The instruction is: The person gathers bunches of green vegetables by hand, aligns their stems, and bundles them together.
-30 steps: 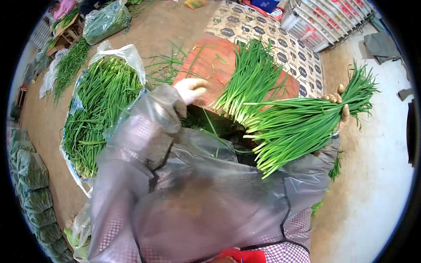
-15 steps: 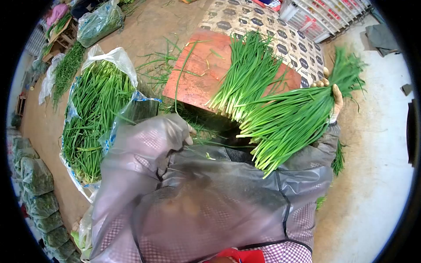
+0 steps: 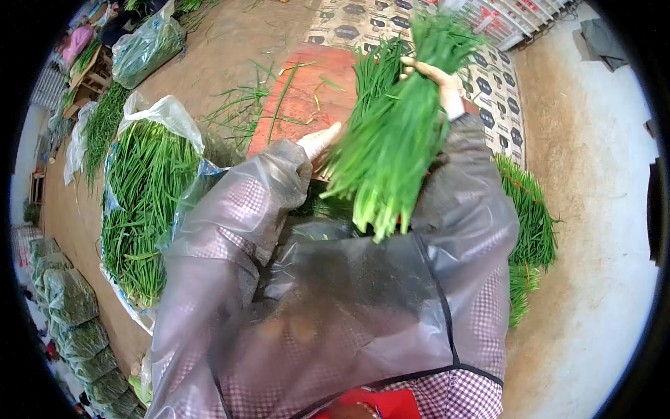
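Fingers wrapped round it, my right hand holds a large bunch of long green leafy stalks near its dark upper end. The pale stem ends hang down toward my apron and are blurred. My left hand is just left of the bunch with its fingers stretched out; its far side is partly hidden. Behind the held bunch, more green stalks lie on a reddish board, which also bears a few loose leaves.
An open plastic bag of greens stands on the left. Tied green bunches lie at right beside my arm. Packed bags line the lower left. Patterned sheeting and white crates are beyond the board.
My right hand has swung the held bunch left and up over the board, so its stems now point downward. My left hand first dropped toward my apron, then rose beside the bunch.
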The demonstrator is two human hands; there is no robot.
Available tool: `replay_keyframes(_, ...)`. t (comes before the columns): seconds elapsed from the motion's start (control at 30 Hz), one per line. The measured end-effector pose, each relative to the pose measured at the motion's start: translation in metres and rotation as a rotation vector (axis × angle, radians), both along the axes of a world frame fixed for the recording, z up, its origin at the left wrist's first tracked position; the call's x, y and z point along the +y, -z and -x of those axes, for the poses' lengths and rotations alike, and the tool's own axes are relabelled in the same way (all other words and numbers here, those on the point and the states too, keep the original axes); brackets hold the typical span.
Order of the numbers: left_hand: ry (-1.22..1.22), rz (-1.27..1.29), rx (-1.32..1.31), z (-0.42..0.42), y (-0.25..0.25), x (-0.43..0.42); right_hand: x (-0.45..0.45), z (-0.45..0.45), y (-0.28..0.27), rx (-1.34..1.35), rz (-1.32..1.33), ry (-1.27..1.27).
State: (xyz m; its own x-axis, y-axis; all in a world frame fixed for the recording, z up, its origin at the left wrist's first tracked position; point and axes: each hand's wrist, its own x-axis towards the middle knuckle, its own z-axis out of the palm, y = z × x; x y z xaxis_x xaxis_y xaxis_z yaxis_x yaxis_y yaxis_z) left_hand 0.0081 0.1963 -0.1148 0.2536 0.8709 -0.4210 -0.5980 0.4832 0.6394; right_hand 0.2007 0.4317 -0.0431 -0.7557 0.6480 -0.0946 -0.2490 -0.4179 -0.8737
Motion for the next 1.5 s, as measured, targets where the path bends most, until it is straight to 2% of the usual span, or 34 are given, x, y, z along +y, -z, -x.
replay_keyframes(0.03, 0.024, 0.036, 0.054, -0.005, -0.012, -0.001, 0.001, 0.01, 0.01, -0.059, -0.063, 0.026)
replay_keyframes(0.1, 0.077, 0.11, 0.157, -0.014, -0.035, -0.003, -0.015, 0.03, 0.007, -0.314, 0.12, 0.165)
replay_keyframes(0.13, 0.023, -0.015, 0.177, -0.017, -0.028, -0.004, -0.01, 0.035, 0.019, -0.362, 0.171, 0.191)
replay_keyframes(0.17, -0.032, -0.143, 0.197, -0.019, -0.027, -0.003, 0.001, 0.042, 0.033, -0.315, 0.172, 0.166)
replay_keyframes(0.23, 0.004, -0.086, 0.269, -0.023, -0.03, 0.002, 0.009, 0.046, 0.046, -0.347, 0.216, 0.215)
replay_keyframes(0.3, 0.024, -0.164, 0.47, -0.029, -0.025, 0.006, 0.015, 0.053, 0.059, -0.345, 0.214, 0.276)
replay_keyframes(0.37, 0.019, -0.161, 0.595, -0.04, -0.046, 0.007, 0.02, 0.058, 0.074, -0.346, 0.211, 0.333)
replay_keyframes(0.43, 0.016, -0.242, 0.705, -0.051, -0.046, 0.009, 0.023, 0.061, 0.087, -0.504, 0.032, 0.494)
replay_keyframes(0.47, -0.004, -0.231, 0.858, -0.054, -0.029, 0.011, 0.051, 0.065, 0.133, -0.528, 0.096, 0.52)
replay_keyframes(0.5, 0.003, -0.231, 0.857, -0.058, -0.019, 0.014, 0.048, 0.064, 0.133, -0.529, 0.1, 0.525)
replay_keyframes(0.57, 0.046, -0.11, 1.404, -0.069, -0.01, 0.02, 0.041, 0.06, 0.13, -0.425, 0.081, 0.51)
replay_keyframes(0.6, 0.008, -0.09, 1.463, -0.076, -0.005, 0.019, 0.039, 0.059, 0.126, -0.356, 0.238, 0.448)
replay_keyframes(0.7, 0.044, -0.034, 1.528, -0.08, -0.007, 0.022, 0.033, 0.054, 0.126, -0.252, 0.179, 0.505)
replay_keyframes(0.77, 0.037, -0.043, 1.607, -0.08, 0.001, 0.023, 0.041, 0.05, 0.132, -0.322, 0.12, 0.486)
replay_keyframes(0.83, 0.031, -0.044, 1.63, -0.079, 0.003, 0.022, 0.048, 0.035, 0.13, -0.437, -0.035, 0.545)
replay_keyframes(0.9, 0.037, -0.058, 1.618, -0.078, 0.004, 0.021, 0.031, 0.002, 0.085, -0.428, -0.225, 0.482)
replay_keyframes(0.97, 0.03, -0.021, 1.582, -0.077, 0.001, 0.023, 0.055, -0.037, 0.082, -0.542, -0.366, 0.581)
replay_keyframes(1.03, 0.108, 0.022, 1.479, -0.073, -0.009, 0.023, 0.064, -0.079, 0.078, -0.446, -0.103, 0.73)
replay_keyframes(1.1, 0.132, 0.023, 1.437, -0.072, -0.011, 0.024, 0.049, -0.122, 0.063, -0.479, -0.133, 0.816)
replay_keyframes(1.17, 0.141, 0.01, 1.442, -0.069, -0.012, 0.024, 0.016, -0.151, 0.055, -0.482, -0.069, 0.583)
replay_keyframes(1.23, 0.212, 0.066, 1.446, -0.069, -0.015, 0.026, -0.017, -0.151, 0.065, -0.733, 0.113, 0.148)
replay_keyframes(1.3, 0.237, 0.09, 1.463, -0.07, -0.019, 0.027, -0.053, -0.138, 0.088, -0.953, 0.24, -0.407)
replay_keyframes(1.33, 0.21, 0.084, 1.491, -0.068, -0.014, 0.027, -0.091, -0.13, 0.055, -0.934, 0.026, -0.483)
replay_keyframes(1.37, 0.183, 0.079, 1.52, -0.066, -0.007, 0.028, -0.108, -0.12, 0.071, -0.965, -0.048, -0.504)
replay_keyframes(1.43, 0.102, 0.051, 1.503, -0.063, 0.018, 0.029, -0.125, -0.103, 0.102, -0.914, 0.0, -0.355)
replay_keyframes(1.5, -0.013, -0.037, 1.326, -0.055, 0.038, 0.032, -0.128, -0.076, 0.11, -0.973, -0.175, -0.252)
